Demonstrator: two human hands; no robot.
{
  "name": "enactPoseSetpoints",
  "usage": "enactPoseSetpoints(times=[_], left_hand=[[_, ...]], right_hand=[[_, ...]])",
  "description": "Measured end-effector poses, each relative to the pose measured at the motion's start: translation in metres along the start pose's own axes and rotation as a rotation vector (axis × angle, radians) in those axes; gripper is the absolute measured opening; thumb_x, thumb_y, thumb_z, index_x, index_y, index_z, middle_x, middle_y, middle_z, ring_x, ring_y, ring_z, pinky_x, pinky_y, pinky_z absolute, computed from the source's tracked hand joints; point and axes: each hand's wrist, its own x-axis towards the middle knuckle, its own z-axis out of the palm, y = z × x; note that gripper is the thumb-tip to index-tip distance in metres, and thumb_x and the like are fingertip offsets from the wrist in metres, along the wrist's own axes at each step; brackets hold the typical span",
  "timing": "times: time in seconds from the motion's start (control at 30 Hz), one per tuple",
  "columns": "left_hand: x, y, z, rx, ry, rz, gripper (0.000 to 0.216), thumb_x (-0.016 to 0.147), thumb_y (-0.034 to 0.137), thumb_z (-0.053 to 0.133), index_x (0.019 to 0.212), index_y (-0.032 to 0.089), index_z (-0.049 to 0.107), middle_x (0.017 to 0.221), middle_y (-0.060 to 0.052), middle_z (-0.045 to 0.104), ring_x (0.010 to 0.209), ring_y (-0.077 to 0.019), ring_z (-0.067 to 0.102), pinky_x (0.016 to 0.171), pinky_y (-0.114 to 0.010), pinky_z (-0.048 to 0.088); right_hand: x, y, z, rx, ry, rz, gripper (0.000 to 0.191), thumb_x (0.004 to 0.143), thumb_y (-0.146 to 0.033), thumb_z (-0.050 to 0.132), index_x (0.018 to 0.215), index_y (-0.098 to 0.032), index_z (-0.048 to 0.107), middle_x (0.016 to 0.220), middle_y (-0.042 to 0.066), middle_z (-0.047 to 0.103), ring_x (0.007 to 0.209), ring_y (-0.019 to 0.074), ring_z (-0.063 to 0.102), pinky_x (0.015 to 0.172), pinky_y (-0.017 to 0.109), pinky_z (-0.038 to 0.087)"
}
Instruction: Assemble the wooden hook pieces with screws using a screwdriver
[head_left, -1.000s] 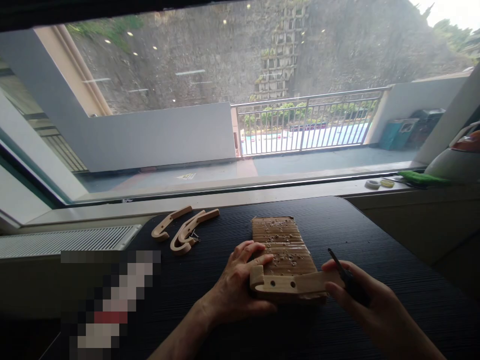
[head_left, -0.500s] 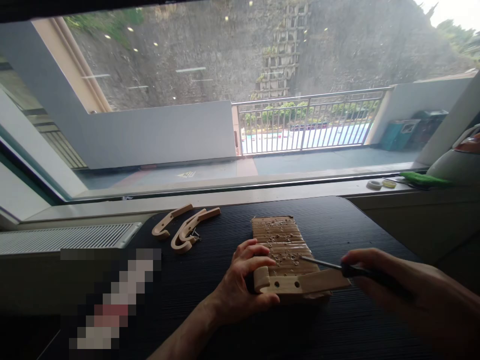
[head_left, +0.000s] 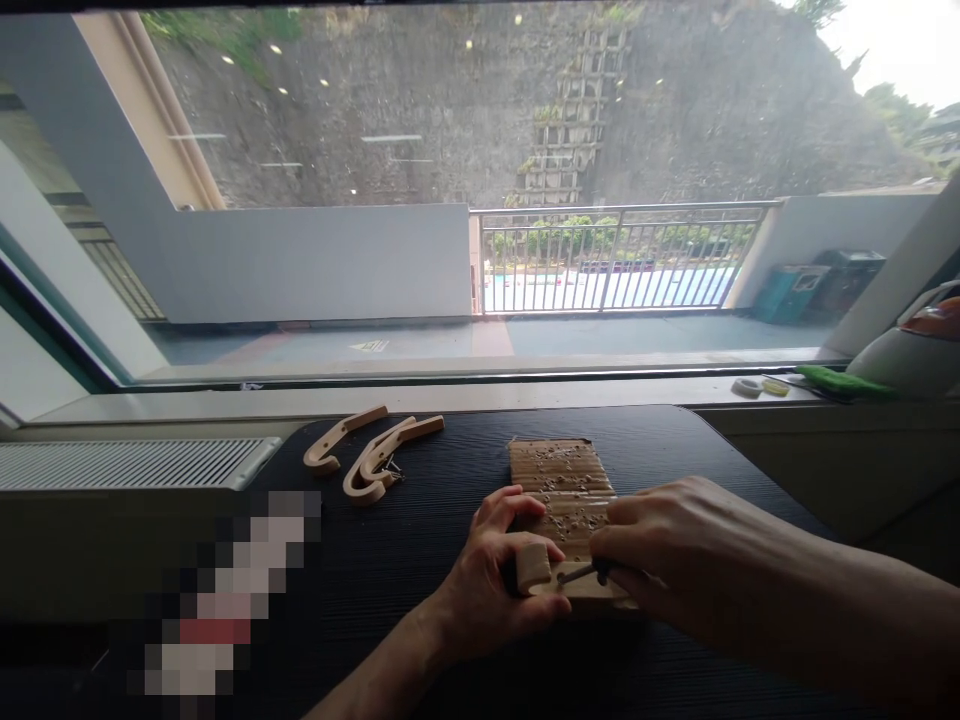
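A pale wooden hook (head_left: 534, 568) lies across the near end of a corrugated cardboard block (head_left: 559, 465) that is pitted with many small holes. My left hand (head_left: 495, 560) grips the curled end of this hook, fingers behind and thumb in front. In my right hand (head_left: 660, 545) is a screwdriver (head_left: 576, 574), its handle mostly hidden by the fingers. The shaft points left and its tip meets the hook at a hole near the curl. My right hand covers the hook's other end.
Several more wooden hooks (head_left: 367, 490) lie at the table's back left, with a few screws (head_left: 393, 468) beside them. Behind the black table (head_left: 450, 460) runs a windowsill (head_left: 660, 390) bearing a white tape roll (head_left: 746, 387), a green item (head_left: 844, 381) and a white kettle-like vessel (head_left: 911, 350).
My right hand has moved left with the screwdriver, bringing its tip from above the cardboard to the hook's hole near the curl. My left hand keeps its grip on the hook.
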Motion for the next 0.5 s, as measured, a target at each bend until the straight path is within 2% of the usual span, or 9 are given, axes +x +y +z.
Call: enactPoseSetpoints(times=[0.17,0.37,0.5], left_hand=[[-0.001,-0.001,0.002,-0.022,0.027,-0.047,0.033,0.057,0.028,0.08,0.088,0.026,0.07,0.127,-0.003,0.046,0.133,-0.0306,0.022,0.112,-0.047,0.023],[0.001,0.002,0.003,-0.018,0.044,-0.062,0.033,0.056,0.029,0.081,0.087,0.025,0.07,0.125,-0.005,0.047,0.131,-0.0314,0.025,0.111,-0.048,0.024],[0.001,0.004,0.003,-0.007,0.046,-0.05,0.029,0.056,0.029,0.08,0.084,0.025,0.07,0.123,-0.004,0.049,0.131,-0.0314,0.025,0.112,-0.047,0.024]], right_hand=[[0.011,0.001,0.0,0.045,-0.086,-0.092,0.023,0.082,-0.014,0.049,0.092,-0.025,0.068,0.079,0.0,0.068,0.065,0.0115,0.061,0.058,0.019,0.038],[0.026,-0.008,0.005,-0.055,-0.089,-0.163,0.022,0.081,-0.01,0.05,0.07,-0.019,0.066,0.067,0.001,0.064,0.065,0.0124,0.061,0.06,0.02,0.038],[0.038,-0.02,0.0,-0.126,-0.195,-0.175,0.016,0.077,-0.008,0.055,0.07,-0.018,0.065,0.062,0.001,0.063,0.063,0.0138,0.061,0.055,0.021,0.036]])
